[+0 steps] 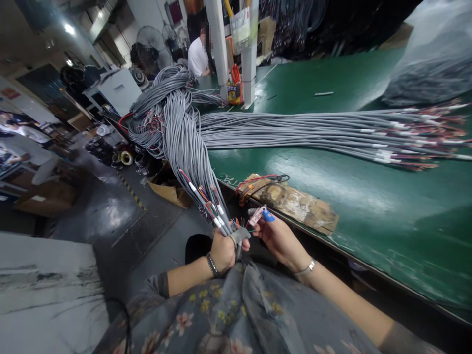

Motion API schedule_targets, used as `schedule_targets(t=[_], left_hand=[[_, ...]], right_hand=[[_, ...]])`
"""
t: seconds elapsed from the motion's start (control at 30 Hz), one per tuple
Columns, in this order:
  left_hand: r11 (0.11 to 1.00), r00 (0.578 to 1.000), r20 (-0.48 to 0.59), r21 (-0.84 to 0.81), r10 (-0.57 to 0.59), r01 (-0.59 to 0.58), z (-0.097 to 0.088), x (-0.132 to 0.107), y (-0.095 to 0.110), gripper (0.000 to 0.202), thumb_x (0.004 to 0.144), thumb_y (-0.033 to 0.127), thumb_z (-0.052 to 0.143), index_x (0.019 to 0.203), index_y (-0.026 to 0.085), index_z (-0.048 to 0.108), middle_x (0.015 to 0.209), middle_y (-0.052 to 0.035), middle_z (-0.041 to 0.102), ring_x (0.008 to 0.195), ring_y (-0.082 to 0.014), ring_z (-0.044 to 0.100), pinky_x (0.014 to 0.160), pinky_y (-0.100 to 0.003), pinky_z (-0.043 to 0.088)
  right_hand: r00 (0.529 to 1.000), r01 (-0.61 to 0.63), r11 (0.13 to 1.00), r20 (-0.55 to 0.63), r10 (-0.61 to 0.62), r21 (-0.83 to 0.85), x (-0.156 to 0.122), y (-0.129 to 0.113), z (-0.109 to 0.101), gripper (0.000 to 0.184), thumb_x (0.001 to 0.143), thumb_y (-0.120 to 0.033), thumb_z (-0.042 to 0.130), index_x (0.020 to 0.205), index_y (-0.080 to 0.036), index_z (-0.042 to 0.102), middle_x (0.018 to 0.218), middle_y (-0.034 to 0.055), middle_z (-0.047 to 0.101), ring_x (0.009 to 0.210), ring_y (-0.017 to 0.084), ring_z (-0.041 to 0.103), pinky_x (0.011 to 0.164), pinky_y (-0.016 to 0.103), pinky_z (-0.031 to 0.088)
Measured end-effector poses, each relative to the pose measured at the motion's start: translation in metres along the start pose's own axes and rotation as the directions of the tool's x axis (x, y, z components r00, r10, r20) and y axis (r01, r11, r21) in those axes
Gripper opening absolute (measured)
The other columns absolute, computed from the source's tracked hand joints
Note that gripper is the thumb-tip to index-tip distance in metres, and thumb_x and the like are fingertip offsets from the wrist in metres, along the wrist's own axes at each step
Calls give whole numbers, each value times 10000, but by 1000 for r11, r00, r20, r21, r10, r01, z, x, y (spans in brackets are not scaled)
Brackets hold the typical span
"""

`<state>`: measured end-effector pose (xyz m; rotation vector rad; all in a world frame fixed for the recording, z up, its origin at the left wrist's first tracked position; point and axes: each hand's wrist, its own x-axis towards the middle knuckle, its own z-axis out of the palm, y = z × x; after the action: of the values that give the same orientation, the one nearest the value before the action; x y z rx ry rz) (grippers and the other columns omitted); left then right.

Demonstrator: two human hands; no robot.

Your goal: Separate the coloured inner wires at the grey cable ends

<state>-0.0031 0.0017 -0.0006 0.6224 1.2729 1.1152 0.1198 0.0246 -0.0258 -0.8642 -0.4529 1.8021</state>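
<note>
My left hand [224, 250] is closed around the ends of several grey cables [190, 142], with a grey wrap on the thumb. Thin coloured wires [240, 223] fan out from the cable end just above that thumb. My right hand [275, 236], with blue tape on a finger, is closed by those wires. Between its fingertips is a small pale pink piece [257, 215] with markings; its exact kind I cannot make out. Other cable ends with white labels and bare coloured wires [206, 199] lie just beyond my left hand.
On the green table [368, 206] lies a long bundle of grey cables [295, 129] with stripped ends to the right. A worn wooden board [298, 204] sits at the near edge. A clear plastic bag [435, 54] stands back right. A person [198, 53] sits beyond the post.
</note>
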Motion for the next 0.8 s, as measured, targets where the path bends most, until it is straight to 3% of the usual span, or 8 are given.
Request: schedule_targets(t=[0.27, 0.47, 0.8], left_hand=[[1000, 999, -23, 11, -24, 24, 3, 2, 2, 350, 464, 388, 782, 566, 159, 538, 402, 18, 522, 354, -85, 461, 392, -219, 383], [999, 1000, -5, 49, -22, 23, 1, 5, -1, 343, 492, 410, 772, 533, 150, 552, 399, 12, 530, 349, -83, 467, 398, -221, 397], [1000, 1000, -16, 15, -25, 25, 2, 1, 2, 333, 462, 394, 774, 532, 147, 562, 388, 14, 530, 341, -87, 472, 388, -221, 405]], right_hand=[[993, -84, 995, -86, 80, -45, 2, -6, 1, 456, 460, -585, 824, 618, -199, 641, 554, -38, 559, 500, 83, 479, 469, 194, 456], [998, -51, 999, -37, 52, 17, 2, -7, -1, 406, 463, -535, 849, 661, -217, 693, 641, -21, 629, 606, 109, 545, 564, 210, 487], [1000, -4, 1000, -18, 4, -6, 2, -4, -1, 356, 547, -527, 818, 699, -222, 716, 714, 11, 681, 633, 135, 557, 587, 248, 466]])
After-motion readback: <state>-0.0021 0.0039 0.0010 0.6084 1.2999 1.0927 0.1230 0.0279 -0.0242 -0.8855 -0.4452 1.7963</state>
